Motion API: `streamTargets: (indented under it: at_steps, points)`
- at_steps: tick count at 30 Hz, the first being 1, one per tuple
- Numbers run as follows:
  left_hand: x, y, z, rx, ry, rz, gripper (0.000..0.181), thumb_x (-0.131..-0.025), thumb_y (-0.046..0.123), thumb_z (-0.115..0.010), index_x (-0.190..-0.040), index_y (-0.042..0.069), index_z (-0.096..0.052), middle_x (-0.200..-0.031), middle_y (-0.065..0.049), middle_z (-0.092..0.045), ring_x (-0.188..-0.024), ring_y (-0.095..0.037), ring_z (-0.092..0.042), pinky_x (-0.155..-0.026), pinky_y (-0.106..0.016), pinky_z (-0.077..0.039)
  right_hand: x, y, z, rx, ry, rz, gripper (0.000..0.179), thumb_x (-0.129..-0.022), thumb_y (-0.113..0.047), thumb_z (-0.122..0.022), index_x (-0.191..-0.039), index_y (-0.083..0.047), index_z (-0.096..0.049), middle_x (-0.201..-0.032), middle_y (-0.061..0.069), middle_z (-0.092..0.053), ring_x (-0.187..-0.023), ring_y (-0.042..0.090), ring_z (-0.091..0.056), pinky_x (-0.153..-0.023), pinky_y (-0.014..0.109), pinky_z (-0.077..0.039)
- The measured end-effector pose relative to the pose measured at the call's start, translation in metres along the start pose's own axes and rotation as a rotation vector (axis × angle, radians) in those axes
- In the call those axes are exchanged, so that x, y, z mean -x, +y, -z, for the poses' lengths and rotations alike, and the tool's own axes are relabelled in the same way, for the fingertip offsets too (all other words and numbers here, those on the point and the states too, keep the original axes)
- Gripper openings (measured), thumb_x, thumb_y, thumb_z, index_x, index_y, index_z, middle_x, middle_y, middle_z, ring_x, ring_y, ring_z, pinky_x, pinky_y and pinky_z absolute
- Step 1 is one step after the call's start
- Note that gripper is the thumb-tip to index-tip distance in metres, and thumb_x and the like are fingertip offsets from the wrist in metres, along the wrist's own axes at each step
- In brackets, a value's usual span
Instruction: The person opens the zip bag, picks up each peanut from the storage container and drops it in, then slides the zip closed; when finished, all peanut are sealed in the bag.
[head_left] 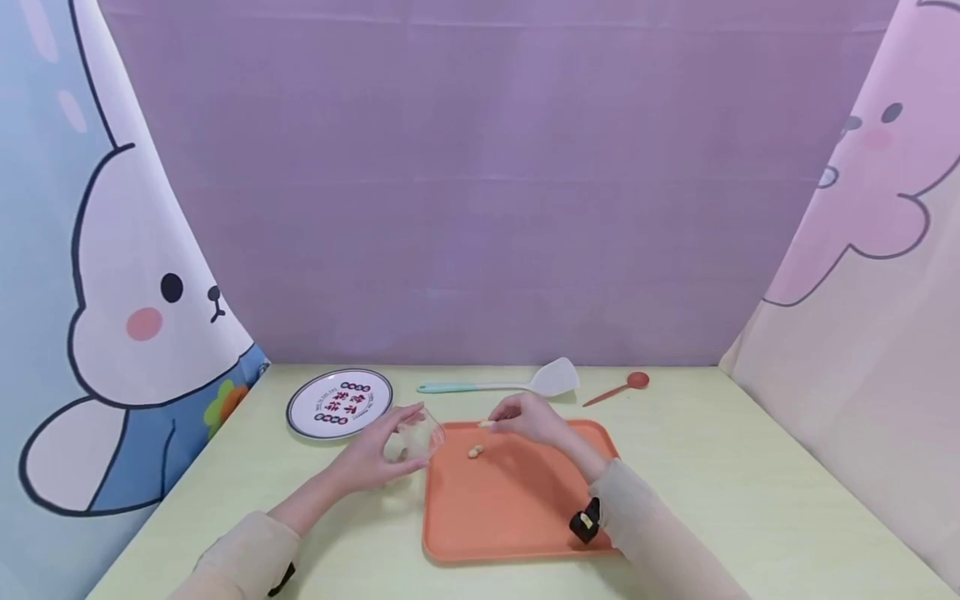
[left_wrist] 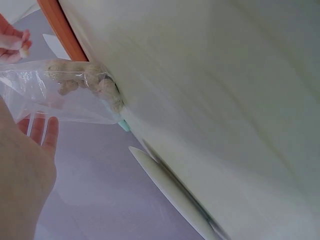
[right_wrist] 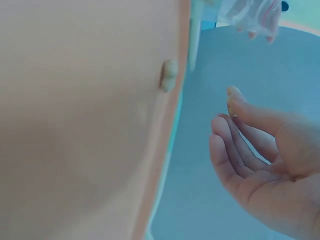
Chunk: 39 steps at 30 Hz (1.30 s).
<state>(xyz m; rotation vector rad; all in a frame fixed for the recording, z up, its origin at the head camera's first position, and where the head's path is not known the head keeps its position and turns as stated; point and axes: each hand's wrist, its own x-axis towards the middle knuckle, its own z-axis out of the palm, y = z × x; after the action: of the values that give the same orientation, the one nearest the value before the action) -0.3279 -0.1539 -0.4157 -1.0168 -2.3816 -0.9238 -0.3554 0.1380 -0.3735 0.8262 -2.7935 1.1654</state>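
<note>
My left hand (head_left: 378, 454) grips a clear plastic container (head_left: 424, 435) beside the left edge of the orange tray (head_left: 517, 508). Several unshelled peanuts (left_wrist: 87, 80) lie inside it, seen through its wall in the left wrist view. Over the far part of the tray, my right hand (head_left: 531, 418) pinches a single peanut (head_left: 487, 423) between thumb and fingertips. In the right wrist view that peanut (right_wrist: 231, 106) is partly covered by the thumb. Another peanut (head_left: 476, 452) rests on the tray near its far left corner, just below the right hand in the head view.
A white plate (head_left: 311, 417) with a dark rim and red lettering sits at the back left. Behind the tray lies a white spatula (head_left: 555, 379) with a mint handle. To its right is a small red spoon (head_left: 637, 380). A purple curtain (head_left: 480, 183) hangs along the table's back edge.
</note>
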Motion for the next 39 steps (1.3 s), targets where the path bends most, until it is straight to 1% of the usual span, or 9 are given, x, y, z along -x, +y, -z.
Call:
streamTargets:
  at_steps: [2,6,12,15,22,27,31,34,39]
  points:
    - [-0.001,0.000,0.000,0.008,0.000,-0.007,0.078,-0.074,0.035,-0.078,-0.138,0.004,-0.044,-0.120,-0.001,-0.061,-0.108,-0.017,-0.058,-0.090,-0.034,-0.052,0.000,-0.008,0.001,-0.006,0.011,0.000,0.014,-0.085,-0.021,-0.069,-0.095,-0.011,-0.071,-0.086,0.000,-0.070,-0.078,0.009,-0.063,-0.069,0.024,-0.052]
    - [-0.002,0.001,0.001,0.017,-0.003,-0.004,0.078,-0.074,0.034,-0.079,-0.138,0.005,-0.044,-0.120,-0.001,-0.061,-0.108,-0.017,-0.058,-0.090,-0.034,-0.052,-0.001,-0.025,0.001,-0.005,0.038,0.050,0.016,-0.086,-0.020,-0.068,-0.098,-0.009,-0.071,-0.086,0.000,-0.070,-0.077,0.009,-0.064,-0.068,0.023,-0.053]
    - [-0.002,0.001,0.002,0.015,-0.015,0.005,0.078,-0.075,0.036,-0.078,-0.139,0.008,-0.043,-0.120,-0.002,-0.061,-0.108,-0.016,-0.058,-0.090,-0.034,-0.052,-0.005,-0.046,-0.007,-0.001,0.065,0.112,0.014,-0.084,-0.018,-0.070,-0.094,-0.009,-0.071,-0.083,0.002,-0.070,-0.072,0.008,-0.063,-0.064,0.020,-0.052]
    - [-0.002,0.000,0.002,0.029,-0.015,0.002,0.078,-0.076,0.037,-0.077,-0.139,0.008,-0.043,-0.120,-0.004,-0.061,-0.108,-0.018,-0.058,-0.089,-0.035,-0.052,-0.007,-0.053,-0.014,-0.005,0.062,0.112,0.013,-0.084,-0.020,-0.070,-0.093,-0.011,-0.072,-0.082,0.000,-0.070,-0.070,0.007,-0.062,-0.064,0.019,-0.052]
    - [-0.001,-0.001,-0.001,0.027,-0.012,-0.023,0.077,-0.076,0.038,-0.076,-0.139,0.009,-0.043,-0.120,0.000,-0.060,-0.108,-0.016,-0.057,-0.089,-0.035,-0.052,-0.013,-0.060,-0.032,-0.034,0.037,0.138,0.015,-0.083,-0.023,-0.072,-0.091,-0.010,-0.073,-0.077,0.000,-0.069,-0.065,0.005,-0.060,-0.060,0.018,-0.051]
    - [0.000,-0.002,-0.002,0.027,-0.005,-0.033,0.076,-0.076,0.037,-0.077,-0.139,0.009,-0.043,-0.121,0.001,-0.059,-0.108,-0.015,-0.056,-0.088,-0.035,-0.052,-0.013,-0.064,-0.040,-0.048,0.012,0.127,0.016,-0.082,-0.022,-0.072,-0.091,-0.009,-0.073,-0.078,0.000,-0.070,-0.065,0.005,-0.060,-0.058,0.018,-0.051]
    - [0.000,-0.002,-0.003,0.031,-0.009,-0.031,0.076,-0.076,0.039,-0.076,-0.139,0.010,-0.043,-0.122,0.001,-0.060,-0.109,-0.014,-0.056,-0.088,-0.035,-0.053,-0.012,-0.066,-0.043,-0.046,0.005,0.122,0.013,-0.084,-0.019,-0.071,-0.092,-0.009,-0.072,-0.080,0.001,-0.070,-0.066,0.005,-0.059,-0.059,0.018,-0.051]
    - [0.000,-0.003,-0.003,0.035,-0.008,-0.036,0.076,-0.077,0.039,-0.076,-0.139,0.010,-0.043,-0.122,0.001,-0.060,-0.109,-0.015,-0.057,-0.088,-0.036,-0.053,-0.011,-0.066,-0.043,-0.041,0.018,0.129,0.012,-0.084,-0.018,-0.070,-0.092,-0.009,-0.072,-0.081,0.001,-0.070,-0.067,0.005,-0.059,-0.060,0.018,-0.050]
    - [-0.002,-0.003,-0.003,0.033,-0.003,-0.053,0.076,-0.077,0.040,-0.075,-0.139,0.009,-0.043,-0.120,-0.003,-0.061,-0.108,-0.015,-0.057,-0.087,-0.036,-0.053,-0.010,-0.065,-0.041,-0.041,0.032,0.143,0.014,-0.085,-0.018,-0.069,-0.093,-0.007,-0.072,-0.081,0.002,-0.070,-0.068,0.009,-0.060,-0.059,0.018,-0.051]
